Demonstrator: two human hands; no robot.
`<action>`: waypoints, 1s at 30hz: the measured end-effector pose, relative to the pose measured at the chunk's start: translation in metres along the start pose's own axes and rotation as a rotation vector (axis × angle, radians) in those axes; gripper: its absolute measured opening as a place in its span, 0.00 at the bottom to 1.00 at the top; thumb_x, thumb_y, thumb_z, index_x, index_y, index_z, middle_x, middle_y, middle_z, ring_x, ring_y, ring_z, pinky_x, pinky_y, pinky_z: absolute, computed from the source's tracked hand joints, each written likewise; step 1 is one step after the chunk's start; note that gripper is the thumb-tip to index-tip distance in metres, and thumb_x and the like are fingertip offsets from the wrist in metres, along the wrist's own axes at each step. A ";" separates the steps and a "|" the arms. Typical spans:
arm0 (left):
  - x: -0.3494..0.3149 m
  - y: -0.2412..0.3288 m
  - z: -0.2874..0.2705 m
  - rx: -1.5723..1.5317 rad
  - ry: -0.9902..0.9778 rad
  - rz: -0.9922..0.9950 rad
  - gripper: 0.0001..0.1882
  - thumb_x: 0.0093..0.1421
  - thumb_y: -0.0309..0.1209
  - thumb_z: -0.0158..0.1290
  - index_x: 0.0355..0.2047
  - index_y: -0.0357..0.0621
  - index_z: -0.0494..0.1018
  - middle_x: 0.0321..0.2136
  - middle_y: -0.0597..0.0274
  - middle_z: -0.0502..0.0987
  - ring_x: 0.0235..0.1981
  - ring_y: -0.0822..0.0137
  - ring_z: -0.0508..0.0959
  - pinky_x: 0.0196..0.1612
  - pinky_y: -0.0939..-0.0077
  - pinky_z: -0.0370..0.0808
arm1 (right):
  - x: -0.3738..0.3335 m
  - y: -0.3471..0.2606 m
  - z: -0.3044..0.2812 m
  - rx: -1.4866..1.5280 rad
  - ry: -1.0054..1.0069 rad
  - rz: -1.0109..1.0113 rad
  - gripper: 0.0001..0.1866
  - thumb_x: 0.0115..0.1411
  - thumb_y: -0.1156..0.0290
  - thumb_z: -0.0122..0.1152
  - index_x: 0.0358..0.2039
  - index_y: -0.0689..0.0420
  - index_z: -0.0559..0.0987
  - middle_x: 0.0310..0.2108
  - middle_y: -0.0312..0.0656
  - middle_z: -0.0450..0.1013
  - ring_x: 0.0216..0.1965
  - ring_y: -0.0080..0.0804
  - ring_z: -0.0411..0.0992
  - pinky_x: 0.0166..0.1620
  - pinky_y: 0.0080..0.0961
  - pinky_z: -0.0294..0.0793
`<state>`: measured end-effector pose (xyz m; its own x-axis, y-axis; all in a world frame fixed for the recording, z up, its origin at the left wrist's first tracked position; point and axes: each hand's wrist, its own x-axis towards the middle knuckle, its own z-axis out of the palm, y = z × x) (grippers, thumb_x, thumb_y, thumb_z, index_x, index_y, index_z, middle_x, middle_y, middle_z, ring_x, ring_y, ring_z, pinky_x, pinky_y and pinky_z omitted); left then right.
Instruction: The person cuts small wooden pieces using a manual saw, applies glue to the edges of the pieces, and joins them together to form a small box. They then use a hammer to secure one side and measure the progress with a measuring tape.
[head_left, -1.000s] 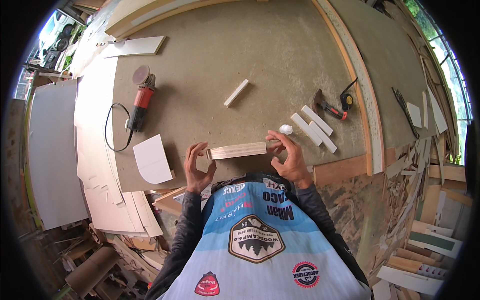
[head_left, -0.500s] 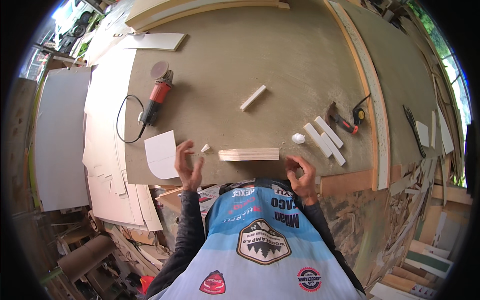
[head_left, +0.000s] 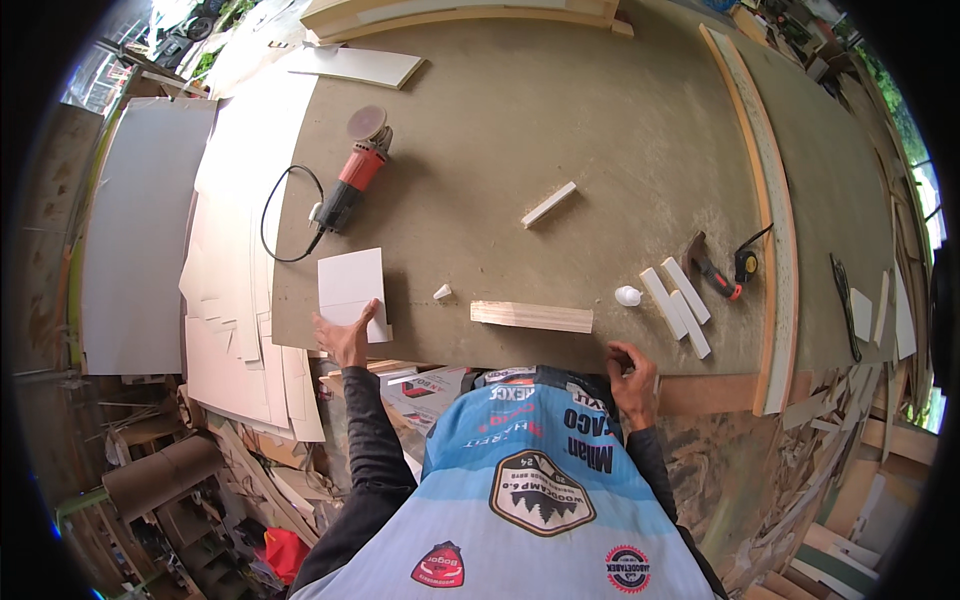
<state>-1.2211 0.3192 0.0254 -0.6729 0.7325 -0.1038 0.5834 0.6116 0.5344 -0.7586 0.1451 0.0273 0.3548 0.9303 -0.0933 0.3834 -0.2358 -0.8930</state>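
My left hand (head_left: 345, 338) grips the near part of a small white panel (head_left: 350, 275), thumb along its right side and fingers at its left edge. A faint line crosses the panel, and my hand hides its near end. By the table's front edge, close to my body, my right hand (head_left: 632, 382) holds nothing, its fingers loosely bent and apart. Between the hands lies a pale layered wood block (head_left: 531, 317). A small white cone-shaped cap (head_left: 443, 291) sits left of the block, and a white bottle (head_left: 628, 296) is to its right.
An angle grinder (head_left: 357, 172) with a looped cord lies behind the panel. Several white strips (head_left: 663, 303), a hammer (head_left: 712, 268) and a tape measure (head_left: 746, 265) are at the right, before a long board (head_left: 765, 190). One strip (head_left: 549, 205) lies mid-table.
My left hand has moved left from beside the cap and taken hold of the white panel. My right hand has shifted slightly toward my body. The whole view has shifted a little.
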 end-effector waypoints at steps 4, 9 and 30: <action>0.009 -0.001 0.007 -0.028 0.089 0.098 0.76 0.29 0.56 0.80 0.71 0.31 0.52 0.64 0.28 0.59 0.67 0.32 0.58 0.69 0.43 0.58 | -0.001 0.000 0.003 -0.010 0.010 -0.039 0.13 0.57 0.80 0.61 0.43 0.62 0.82 0.31 0.44 0.81 0.32 0.31 0.80 0.38 0.27 0.78; 0.004 0.023 -0.006 -0.014 0.177 0.113 0.63 0.31 0.47 0.80 0.65 0.32 0.63 0.57 0.34 0.64 0.61 0.40 0.65 0.62 0.48 0.66 | -0.003 0.002 0.002 -0.007 0.021 -0.062 0.12 0.58 0.79 0.62 0.43 0.61 0.82 0.32 0.43 0.81 0.31 0.30 0.79 0.37 0.26 0.78; -0.078 0.096 -0.124 -0.826 -0.385 0.913 0.31 0.39 0.27 0.67 0.48 0.33 0.79 0.33 0.56 0.81 0.37 0.61 0.76 0.44 0.65 0.73 | 0.028 -0.029 0.039 0.103 -0.113 -0.126 0.28 0.56 0.77 0.66 0.58 0.56 0.72 0.42 0.47 0.80 0.35 0.30 0.81 0.37 0.29 0.80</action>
<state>-1.1694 0.2839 0.1887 0.0728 0.9083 0.4118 0.2149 -0.4175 0.8829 -0.7925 0.1890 0.0333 0.2088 0.9777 -0.0219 0.3276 -0.0910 -0.9404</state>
